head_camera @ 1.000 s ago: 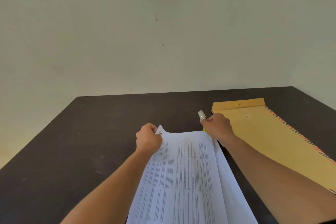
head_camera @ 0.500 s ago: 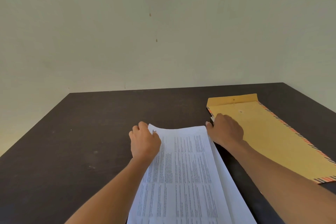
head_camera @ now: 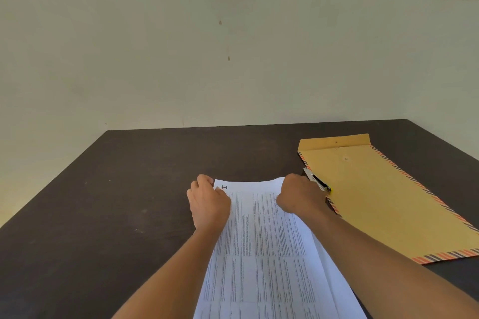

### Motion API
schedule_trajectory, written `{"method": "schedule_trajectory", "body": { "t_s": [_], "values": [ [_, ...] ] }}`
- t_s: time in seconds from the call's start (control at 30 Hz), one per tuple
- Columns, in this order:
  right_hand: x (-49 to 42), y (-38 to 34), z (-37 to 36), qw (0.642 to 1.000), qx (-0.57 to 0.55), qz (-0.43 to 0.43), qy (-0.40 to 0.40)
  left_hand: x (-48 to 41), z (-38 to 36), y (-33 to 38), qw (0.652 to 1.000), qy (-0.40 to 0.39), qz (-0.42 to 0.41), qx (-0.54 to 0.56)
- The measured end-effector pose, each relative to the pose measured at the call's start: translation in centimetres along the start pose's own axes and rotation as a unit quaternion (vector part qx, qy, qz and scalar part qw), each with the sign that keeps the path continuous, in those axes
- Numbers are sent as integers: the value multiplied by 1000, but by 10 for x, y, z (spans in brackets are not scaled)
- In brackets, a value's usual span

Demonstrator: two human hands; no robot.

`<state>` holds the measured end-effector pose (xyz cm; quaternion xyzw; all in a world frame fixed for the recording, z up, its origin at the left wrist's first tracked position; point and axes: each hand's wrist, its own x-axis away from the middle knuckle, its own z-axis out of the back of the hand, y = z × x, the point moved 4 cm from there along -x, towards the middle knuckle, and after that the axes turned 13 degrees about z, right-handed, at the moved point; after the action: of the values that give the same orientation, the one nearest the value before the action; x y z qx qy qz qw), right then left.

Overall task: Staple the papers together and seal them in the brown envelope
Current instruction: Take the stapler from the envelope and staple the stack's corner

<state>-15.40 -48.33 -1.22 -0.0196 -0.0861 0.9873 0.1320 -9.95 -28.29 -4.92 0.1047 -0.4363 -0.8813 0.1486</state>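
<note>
Head-camera view down onto a dark brown matte tabletop set against a pale, plain wall.

At 6 o'clock in the frame, flat on the table and running out past the bottom edge: a stack of white paper sheets printed with dense columns of small text, a lower sheet fanning out along the right side.

At the stack's far left corner, about 11 o'clock from its middle: the left hand, fingers curled down over the paper edge, gripping that corner beside a small printed mark.

At the far right corner, about 1 o'clock: the right hand, closed in a loose fist with knuckles up, gripping the corner, which lifts slightly to meet it. Fingertips hidden under the hand.

Just beyond the right knuckles, at 2 o'clock from them: a small silver-and-black metal stapler, lying loose, held by neither hand, straddling the left edge of the envelope. Contact with the hand impossible to judge.

At 3 o'clock from the papers, near them: a long brown paper envelope with an orange-and-dark-blue striped border, flat on the table, angled from 11 to 5 o'clock, flap unfolded at the far end, a small round fastener just below the fold. Papers lying outside the envelope.
</note>
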Motion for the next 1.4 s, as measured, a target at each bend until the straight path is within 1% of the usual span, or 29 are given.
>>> {"method": "schedule_trajectory", "body": {
  "t_s": [0.13, 0.27, 0.3, 0.37, 0.43, 0.5, 0.57, 0.63, 0.67, 0.73, 0.77, 0.8, 0.87, 0.97, 1.03, 1.1, 1.17, 1.23, 1.4],
  "values": [
    [-2, -9, -1, 998, -57, 10, -12, -2, 6, -1, 999, -5, 27, 36],
    [-7, -7, -1, 990, -138, -2, -8, -8, 10, -2, 991, -48, 87, 87],
    [-10, -5, -3, 983, -181, -11, -7, -9, 13, 0, 988, -58, 102, 103],
    [-15, -3, -3, 958, -284, -24, 2, -14, 19, 2, 977, -72, 134, 149],
    [-18, -6, 3, 931, -363, -5, 39, -18, 26, -1, 965, -77, 169, 185],
    [-19, -11, 16, 904, -416, 35, 92, -24, 30, -5, 954, -97, 201, 200],
    [-18, -17, 33, 880, -452, 73, 126, -30, 31, -1, 947, -151, 211, 191],
    [-16, -22, 49, 865, -472, 104, 136, -33, 30, 7, 941, -224, 199, 159],
    [-14, -25, 56, 859, -478, 120, 138, -34, 31, 9, 933, -259, 198, 151],
    [-11, -28, 68, 849, -488, 148, 141, -32, 38, 14, 906, -332, 209, 155],
    [-10, -30, 73, 847, -487, 160, 142, -33, 41, 15, 895, -360, 206, 165],
    [-10, -30, 78, 844, -489, 169, 143, -35, 45, 18, 890, -371, 192, 183],
    [-10, -29, 87, 826, -518, 170, 142, -40, 53, 29, 899, -347, 156, 216],
    [-14, -23, 97, 787, -590, 130, 129, -40, 75, 63, 903, -291, 95, 302],
    [-19, -20, 105, 771, -613, 111, 132, -43, 92, 87, 908, -254, 33, 331],
    [-23, -20, 115, 757, -628, 111, 143, -46, 110, 109, 916, -219, -44, 334],
    [-25, -26, 126, 760, -617, 137, 150, -43, 126, 128, 917, -195, -115, 328],
    [-23, -32, 130, 770, -598, 153, 163, -39, 132, 136, 917, -174, -146, 329],
    [-13, -39, 101, 788, -572, 119, 193, -33, 109, 107, 944, -121, -108, 288]
  ]
}}
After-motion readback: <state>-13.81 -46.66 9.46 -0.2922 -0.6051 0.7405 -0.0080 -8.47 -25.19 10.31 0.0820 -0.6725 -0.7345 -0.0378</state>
